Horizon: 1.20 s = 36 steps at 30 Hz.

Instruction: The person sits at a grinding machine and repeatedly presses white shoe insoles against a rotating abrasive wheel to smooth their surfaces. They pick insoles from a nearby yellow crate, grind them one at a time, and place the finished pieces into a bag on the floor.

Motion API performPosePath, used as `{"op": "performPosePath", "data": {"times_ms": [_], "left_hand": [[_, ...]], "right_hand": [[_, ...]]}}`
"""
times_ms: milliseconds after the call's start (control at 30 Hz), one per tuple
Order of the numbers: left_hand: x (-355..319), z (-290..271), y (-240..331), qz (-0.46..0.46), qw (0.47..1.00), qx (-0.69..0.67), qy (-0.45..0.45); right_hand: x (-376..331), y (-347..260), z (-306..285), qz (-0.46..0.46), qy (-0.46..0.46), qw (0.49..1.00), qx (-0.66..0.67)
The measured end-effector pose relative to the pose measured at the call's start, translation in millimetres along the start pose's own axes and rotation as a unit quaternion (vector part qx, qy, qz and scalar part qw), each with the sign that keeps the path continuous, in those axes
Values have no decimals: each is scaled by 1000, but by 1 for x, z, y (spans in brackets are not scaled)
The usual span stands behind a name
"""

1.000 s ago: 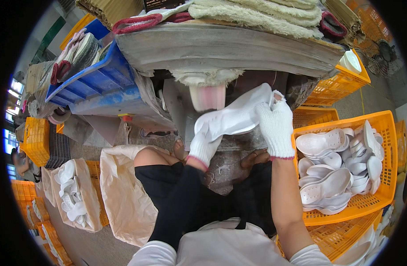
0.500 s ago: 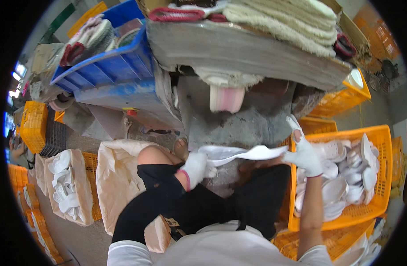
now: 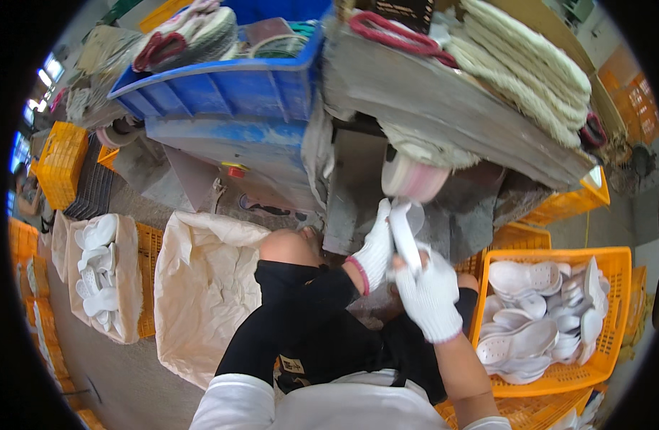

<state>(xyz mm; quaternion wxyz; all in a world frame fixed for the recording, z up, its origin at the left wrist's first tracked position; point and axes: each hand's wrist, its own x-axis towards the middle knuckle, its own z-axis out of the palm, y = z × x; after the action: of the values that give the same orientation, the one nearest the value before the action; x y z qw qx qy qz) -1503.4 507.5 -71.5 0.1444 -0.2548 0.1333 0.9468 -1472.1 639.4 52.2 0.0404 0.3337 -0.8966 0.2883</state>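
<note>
A white shoe sole (image 3: 405,235) is held up on edge just below a pink-and-white wheel (image 3: 415,178) on the grey machine. Its upper end is close to the wheel; whether they touch I cannot tell. My left hand (image 3: 372,247), in a white knit glove, grips the sole along its left side. Lower down, my right hand (image 3: 431,295), gloved the same way, is closed round the near end. Parts of the fingers of both hands are hidden behind the sole.
On my right an orange crate (image 3: 623,315) holds many white soles. A cloth-lined bag (image 3: 200,287) stands at my left, beyond it a lined crate of white soles (image 3: 96,279). A blue bin (image 3: 222,93) and stacked gloves (image 3: 523,72) sit on top of the machine.
The sole has gone from lying sideways across my lap to pointing up at the wheel. My right hand has moved left from beside the crate; my left hand has moved up and right.
</note>
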Motion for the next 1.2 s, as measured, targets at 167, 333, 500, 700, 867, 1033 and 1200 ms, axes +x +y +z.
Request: {"op": "performPosePath", "data": {"times_ms": [167, 333, 500, 700, 867, 1033, 1200], "left_hand": [[36, -2, 31, 100, 993, 40, -56], [-10, 23, 2, 145, 982, 30, 116], [-56, 28, 5, 100, 993, -44, 45], [-53, 5, -21, 86, 987, -9, 139], [-35, 0, -16, 9, 995, 1, 96], [6, 27, 22, 64, 995, 4, 72], [13, 28, 25, 113, 993, -28, 22]], "right_hand": [[75, 6, 48, 15, 39, 999, -29], [-14, 21, 39, 59, 61, 989, 122], [-107, 18, 10, 140, -22, 917, 373], [-116, 12, 2, 221, -147, 928, 260], [-79, 1, 1, 107, -52, 976, 181], [14, 1, 3, 96, -50, 990, 90], [30, 12, 13, 128, -84, 988, 37]]}}
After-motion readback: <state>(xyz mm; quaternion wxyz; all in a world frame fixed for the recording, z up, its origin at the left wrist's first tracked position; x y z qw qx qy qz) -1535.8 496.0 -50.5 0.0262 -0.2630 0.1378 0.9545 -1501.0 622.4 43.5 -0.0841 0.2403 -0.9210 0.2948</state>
